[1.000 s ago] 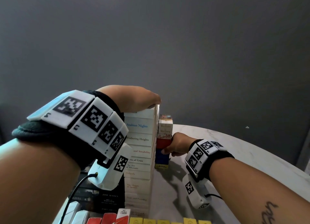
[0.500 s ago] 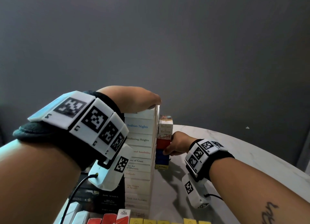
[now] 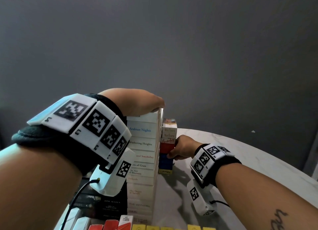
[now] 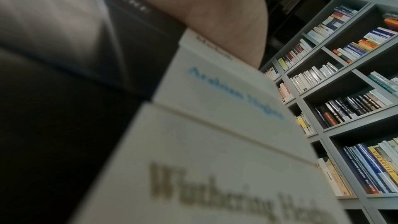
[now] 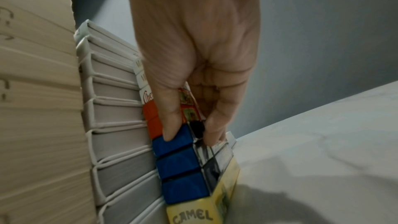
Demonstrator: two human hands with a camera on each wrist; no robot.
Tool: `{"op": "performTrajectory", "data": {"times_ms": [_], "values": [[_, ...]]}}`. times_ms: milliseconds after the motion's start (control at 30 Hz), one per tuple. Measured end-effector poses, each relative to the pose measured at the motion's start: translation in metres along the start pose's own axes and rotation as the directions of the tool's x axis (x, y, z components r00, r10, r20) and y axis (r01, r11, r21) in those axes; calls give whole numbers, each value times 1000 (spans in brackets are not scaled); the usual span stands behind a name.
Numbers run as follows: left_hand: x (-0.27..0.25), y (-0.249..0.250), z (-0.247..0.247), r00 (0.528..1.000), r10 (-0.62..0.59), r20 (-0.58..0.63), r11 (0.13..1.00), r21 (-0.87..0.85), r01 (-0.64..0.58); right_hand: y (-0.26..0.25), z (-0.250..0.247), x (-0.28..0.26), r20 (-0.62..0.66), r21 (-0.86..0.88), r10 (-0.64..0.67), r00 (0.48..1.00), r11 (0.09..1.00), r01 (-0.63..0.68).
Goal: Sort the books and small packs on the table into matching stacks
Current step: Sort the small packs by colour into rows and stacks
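Observation:
A tall stack of white books [image 3: 142, 143] stands on the marble table [image 3: 240, 161]. My left hand [image 3: 151, 104] lies palm-down on its top book; in the left wrist view only the palm [image 4: 215, 14] shows above the "Arabian Nights" spine [image 4: 226, 94]. Right against the books stands a column of small packs [image 3: 167, 143]: white ones on top, then red, blue, and a yellow Camel pack [image 5: 191, 215] at the bottom. My right hand [image 3: 177, 150] pinches this column [image 5: 181, 168] at the red-blue seam, thumb [image 5: 170, 125] in front, fingers behind.
A stack of black books [image 3: 110, 204] lies left of the white ones. Rows of red packs [image 3: 106, 226] and yellow packs [image 3: 154, 228] line the near edge. The table's curved rim runs at the right. Bookshelves [image 4: 344, 91] fill the background.

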State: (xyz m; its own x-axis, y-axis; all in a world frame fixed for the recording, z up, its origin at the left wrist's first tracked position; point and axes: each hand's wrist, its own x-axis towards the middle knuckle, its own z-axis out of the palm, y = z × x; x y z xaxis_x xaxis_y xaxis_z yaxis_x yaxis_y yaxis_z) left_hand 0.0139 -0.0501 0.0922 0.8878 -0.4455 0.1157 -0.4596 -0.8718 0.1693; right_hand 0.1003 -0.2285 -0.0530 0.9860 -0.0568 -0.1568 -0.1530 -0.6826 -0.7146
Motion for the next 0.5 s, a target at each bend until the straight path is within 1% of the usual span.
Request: {"op": "performTrajectory", "data": {"times_ms": [100,233,367,500], "values": [[0,0,0,1000,13,1,999,34,-13,0,-1,-1,-3,-20,-12,1000,1000,12],[0,0,0,1000,11,9,998,60,-12,-3,-8,-6,28,-78,2,1000,997,0],[-2,2,-1,1000,5,18,998,69,-7,-9,-23,-9,-36,-105,-9,999,994,5],[-3,2,-1,1000,-6,13,998,58,5,-20,-33,-14,-38,-153,-49,998,987,42]]}}
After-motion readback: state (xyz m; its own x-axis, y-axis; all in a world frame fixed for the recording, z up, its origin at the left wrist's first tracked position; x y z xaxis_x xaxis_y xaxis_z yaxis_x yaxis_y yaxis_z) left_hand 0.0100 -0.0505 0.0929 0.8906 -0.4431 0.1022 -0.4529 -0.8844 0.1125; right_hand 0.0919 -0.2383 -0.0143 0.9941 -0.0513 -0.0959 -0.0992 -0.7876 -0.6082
